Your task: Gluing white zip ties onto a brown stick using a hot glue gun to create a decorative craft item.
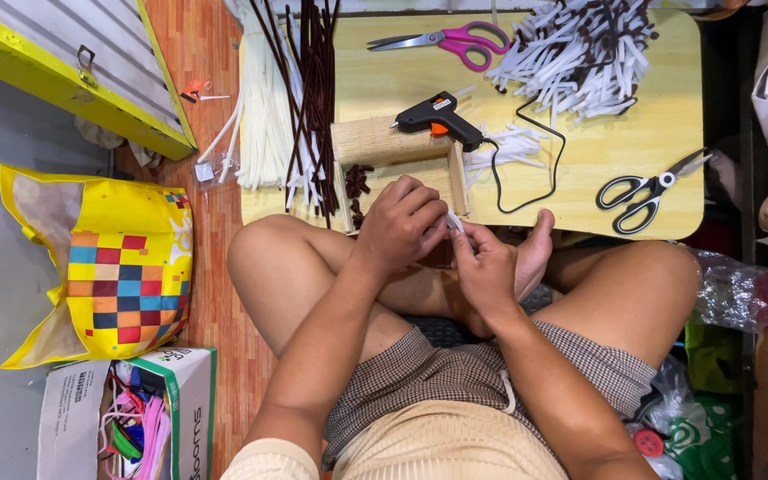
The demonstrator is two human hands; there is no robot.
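Note:
I sit cross-legged on the floor behind a low wooden table [633, 124]. My left hand [402, 222] and my right hand [484, 267] meet above my lap, both pinching a short white strip [455, 222] between fingertips. Just beyond them, at the table's near edge, stands a small open woven box [402, 164] with dark pieces in one compartment. A black glue gun [442, 120] with an orange trigger rests on the box, its black cord [526, 178] looping across the table.
Pink-handled scissors [464, 40] and black-handled scissors [646, 191] lie on the table, with a heap of white and brown cut strips [580, 49]. Long white and brown rods [291, 98] lie at the left. A yellow patterned bag [108, 267] and a cardboard box [135, 409] sit on the floor at the left.

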